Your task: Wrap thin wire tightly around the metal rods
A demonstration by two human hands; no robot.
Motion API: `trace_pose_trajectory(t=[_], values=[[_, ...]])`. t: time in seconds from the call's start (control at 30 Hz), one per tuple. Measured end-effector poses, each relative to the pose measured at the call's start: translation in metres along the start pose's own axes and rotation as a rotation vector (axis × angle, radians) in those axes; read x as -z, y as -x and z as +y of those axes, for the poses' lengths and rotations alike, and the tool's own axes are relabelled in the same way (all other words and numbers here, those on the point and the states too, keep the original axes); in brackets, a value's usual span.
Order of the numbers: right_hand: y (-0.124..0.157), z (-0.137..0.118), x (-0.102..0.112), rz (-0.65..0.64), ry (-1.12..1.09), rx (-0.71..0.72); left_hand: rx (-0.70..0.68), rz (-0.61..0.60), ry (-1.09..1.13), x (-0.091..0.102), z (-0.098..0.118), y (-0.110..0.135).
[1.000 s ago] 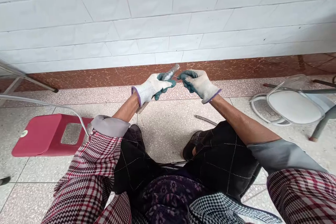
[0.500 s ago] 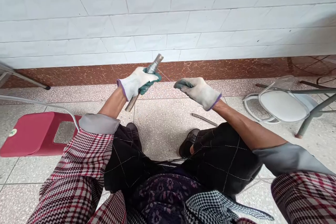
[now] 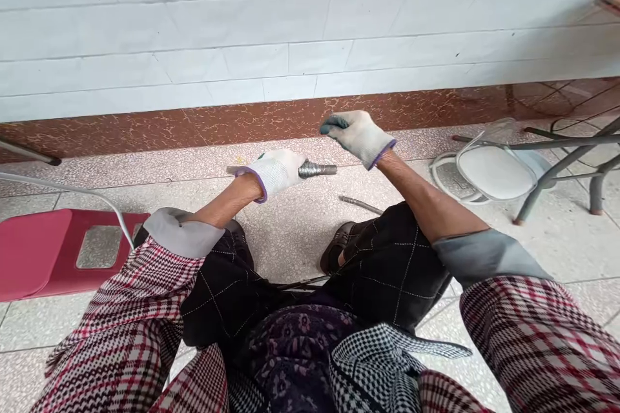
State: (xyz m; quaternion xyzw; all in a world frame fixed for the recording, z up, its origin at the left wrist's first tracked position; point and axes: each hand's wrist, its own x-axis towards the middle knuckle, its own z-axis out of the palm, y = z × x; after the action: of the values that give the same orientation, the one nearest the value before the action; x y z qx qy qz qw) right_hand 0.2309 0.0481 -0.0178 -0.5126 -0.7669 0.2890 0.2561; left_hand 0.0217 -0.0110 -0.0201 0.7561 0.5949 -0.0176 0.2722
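My left hand (image 3: 283, 171), in a white glove with green palm coating, is wrapped around a greyish rod (image 3: 329, 170) that lies level. Silvery wire (image 3: 310, 170) is wound around the rod beside my thumb side. The rod's other end shows past the wrist at the left. To the right and higher, apart from the rod, is my right hand (image 3: 358, 135) in a matching glove. Its fingers are curled together; whatever is between them is too small or hidden to make out.
On the floor in front of my right foot lies a thin dark rod (image 3: 361, 204). A red folding chair (image 3: 58, 251) is at the left. A white round-seated stool (image 3: 496, 171) and metal legs (image 3: 557, 181) stand at the right. A tiled wall (image 3: 242, 32) rises ahead.
My left hand has turned the rod from steeply slanted to level, with its wire-wound end now pointing right. My right hand stays curled, slightly higher in view. The view has shifted slightly.
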Motion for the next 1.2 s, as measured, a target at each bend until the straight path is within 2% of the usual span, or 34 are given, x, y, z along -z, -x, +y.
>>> trace_pose_trajectory(t=[0.07, 0.17, 0.23, 0.3, 0.4, 0.5, 0.6, 0.67, 0.73, 0.83, 0.9, 1.0, 1.1, 1.2], values=[[0.0, 0.005, -0.019, -0.124, 0.08, -0.041, 0.015, 0.045, 0.012, 0.009, -0.004, 0.003], [0.019, -0.008, -0.046, -0.343, 0.201, -0.028, 0.047, 0.141, -0.043, 0.027, -0.016, 0.002], [0.035, -0.025, -0.053, -0.441, 0.181, 0.06, 0.065, 0.166, -0.112, 0.033, -0.023, -0.003], [0.045, -0.041, -0.047, -0.492, 0.142, 0.115, 0.098, 0.14, -0.224, 0.032, -0.026, -0.008], [0.044, -0.055, -0.026, -0.401, 0.141, 0.096, 0.118, 0.091, -0.374, 0.022, -0.023, -0.014], [0.028, -0.048, -0.006, -0.233, 0.139, 0.067, 0.021, 0.031, -0.453, 0.01, -0.015, -0.015], [0.011, -0.026, -0.004, -0.156, 0.036, -0.006, -0.083, 0.002, -0.441, 0.007, -0.007, -0.009], [0.005, -0.011, -0.013, -0.125, -0.024, -0.062, -0.1, 0.049, -0.351, 0.012, -0.005, -0.003], [0.005, -0.004, -0.026, -0.147, -0.029, -0.106, -0.065, 0.132, -0.23, 0.021, -0.007, 0.002], [0.018, -0.012, -0.045, -0.337, 0.069, -0.066, 0.001, 0.238, -0.152, 0.032, -0.017, 0.001], [0.03, -0.029, -0.05, -0.455, 0.135, 0.033, 0.049, 0.232, -0.209, 0.034, -0.025, -0.006], [0.043, -0.055, -0.042, -0.529, 0.13, 0.083, 0.094, 0.177, -0.324, 0.026, -0.033, -0.019], [0.042, -0.064, -0.022, -0.424, 0.079, 0.04, 0.073, 0.117, -0.408, 0.012, -0.031, -0.025], [0.028, -0.048, -0.004, -0.241, 0.047, -0.005, -0.034, 0.015, -0.46, 0.004, -0.02, -0.02]])
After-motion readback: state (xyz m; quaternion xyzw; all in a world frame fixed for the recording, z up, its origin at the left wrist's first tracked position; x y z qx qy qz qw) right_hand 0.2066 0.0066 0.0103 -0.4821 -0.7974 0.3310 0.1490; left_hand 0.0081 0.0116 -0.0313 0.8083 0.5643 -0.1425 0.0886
